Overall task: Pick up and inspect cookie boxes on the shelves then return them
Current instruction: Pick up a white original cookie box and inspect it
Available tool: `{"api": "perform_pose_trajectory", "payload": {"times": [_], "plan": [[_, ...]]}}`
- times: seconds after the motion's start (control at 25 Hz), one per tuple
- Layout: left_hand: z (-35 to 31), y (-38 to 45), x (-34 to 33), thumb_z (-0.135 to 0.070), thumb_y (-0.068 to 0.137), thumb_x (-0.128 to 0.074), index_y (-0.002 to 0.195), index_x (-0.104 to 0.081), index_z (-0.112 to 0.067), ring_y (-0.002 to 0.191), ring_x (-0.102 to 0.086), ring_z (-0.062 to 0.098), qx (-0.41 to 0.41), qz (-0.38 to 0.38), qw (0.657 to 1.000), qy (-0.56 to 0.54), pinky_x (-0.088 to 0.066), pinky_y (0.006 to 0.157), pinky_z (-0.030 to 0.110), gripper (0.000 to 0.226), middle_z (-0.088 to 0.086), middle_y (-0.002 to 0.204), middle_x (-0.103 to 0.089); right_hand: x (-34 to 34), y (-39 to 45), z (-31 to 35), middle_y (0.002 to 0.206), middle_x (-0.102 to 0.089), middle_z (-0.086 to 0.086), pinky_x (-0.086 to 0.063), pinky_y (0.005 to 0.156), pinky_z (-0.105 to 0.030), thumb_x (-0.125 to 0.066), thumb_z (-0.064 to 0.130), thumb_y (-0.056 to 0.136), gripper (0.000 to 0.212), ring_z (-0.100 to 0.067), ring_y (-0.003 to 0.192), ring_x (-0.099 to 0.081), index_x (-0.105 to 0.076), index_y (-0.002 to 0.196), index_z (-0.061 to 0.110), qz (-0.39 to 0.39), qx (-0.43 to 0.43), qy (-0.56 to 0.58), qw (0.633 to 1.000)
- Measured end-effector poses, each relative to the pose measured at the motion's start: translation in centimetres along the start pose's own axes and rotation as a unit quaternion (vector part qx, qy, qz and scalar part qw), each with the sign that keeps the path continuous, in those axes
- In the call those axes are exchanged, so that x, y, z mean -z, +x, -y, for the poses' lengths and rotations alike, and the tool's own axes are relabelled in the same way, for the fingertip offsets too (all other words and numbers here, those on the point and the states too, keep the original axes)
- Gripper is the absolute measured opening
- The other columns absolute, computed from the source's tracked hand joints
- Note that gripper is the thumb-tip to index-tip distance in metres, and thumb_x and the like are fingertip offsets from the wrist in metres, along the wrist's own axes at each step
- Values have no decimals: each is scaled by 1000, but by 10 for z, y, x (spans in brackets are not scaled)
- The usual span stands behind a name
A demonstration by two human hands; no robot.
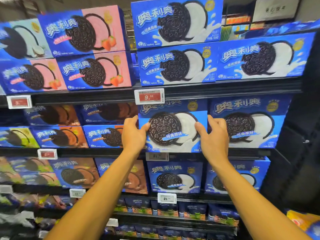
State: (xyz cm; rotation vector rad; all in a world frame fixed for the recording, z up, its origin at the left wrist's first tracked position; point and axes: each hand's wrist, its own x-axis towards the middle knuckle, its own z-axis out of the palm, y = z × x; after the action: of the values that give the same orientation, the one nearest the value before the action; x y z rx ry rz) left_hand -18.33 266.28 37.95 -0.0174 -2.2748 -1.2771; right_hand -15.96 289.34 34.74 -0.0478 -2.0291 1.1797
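A large blue Oreo cookie box (173,130) with a dark cookie and white cream on its front stands on the middle shelf. My left hand (134,134) grips its left edge, thumb on the front face. My right hand (213,135) grips its right edge, thumb also on the front. The box's lower edge sits at the shelf lip (251,152); its top reaches just under the red price tag (149,96). I cannot tell whether the box is lifted off the shelf.
An identical blue box (247,122) stands directly to the right. Chocolate-flavour boxes (103,135) are stacked to the left. Pink strawberry boxes (93,71) and more blue boxes (176,64) fill the shelf above, smaller boxes (174,177) the shelf below. A dark upright (304,101) bounds the right.
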Motion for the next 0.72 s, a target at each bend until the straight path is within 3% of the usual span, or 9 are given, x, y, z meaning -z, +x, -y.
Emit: {"api": "perform_pose_trajectory", "payload": {"times": [0.16,0.32,0.4,0.48,0.56,0.72], "plan": [[-2,1,-6,-24,92,-69,125,-58,-1,103,-57,32,11,-27,999,14,-46,91,46,41,11,117,-53,-4,4,1,99,-47,4,-29,72,-26,-70,30,93,51,-17,88,-48,-59,135,4,-37,-2,-20,999],[-1,0,-8,-25,90,-70,101,-63,-7,91,-56,32,6,-29,998,48,-46,81,43,23,6,101,-51,-10,0,-1,101,-52,1,-37,74,-31,-74,26,90,48,-27,93,-58,-62,131,3,-57,10,-30,998],[-1,-1,-8,-25,89,-71,87,-55,-10,87,-54,32,-2,-33,997,66,-41,73,38,22,5,95,-48,-10,-2,0,110,-58,-3,-46,76,-37,-74,26,89,51,-26,98,-61,-60,134,6,-61,13,-28,998],[0,1,-9,-25,88,-73,92,-55,-9,92,-55,33,-8,-26,997,78,-40,74,37,24,6,99,-49,-9,-3,-2,121,-57,-4,-50,80,-40,-73,23,89,55,-27,107,-61,-55,138,9,-53,13,-43,998],[0,4,-9,-25,86,-75,117,-56,-3,107,-53,33,-13,-14,995,93,-43,84,41,42,9,111,-52,-10,-8,-6,129,-50,-5,-46,77,-35,-71,14,87,64,-27,117,-54,-45,146,10,-16,31,-77,996],[0,7,-11,-22,82,-79,111,-53,-2,109,-48,34,-35,-20,994,106,-40,83,40,44,9,107,-49,-8,-10,-11,132,-43,-7,-38,69,-31,-69,6,88,75,-30,121,-48,-34,153,10,21,44,-120,992]]}}
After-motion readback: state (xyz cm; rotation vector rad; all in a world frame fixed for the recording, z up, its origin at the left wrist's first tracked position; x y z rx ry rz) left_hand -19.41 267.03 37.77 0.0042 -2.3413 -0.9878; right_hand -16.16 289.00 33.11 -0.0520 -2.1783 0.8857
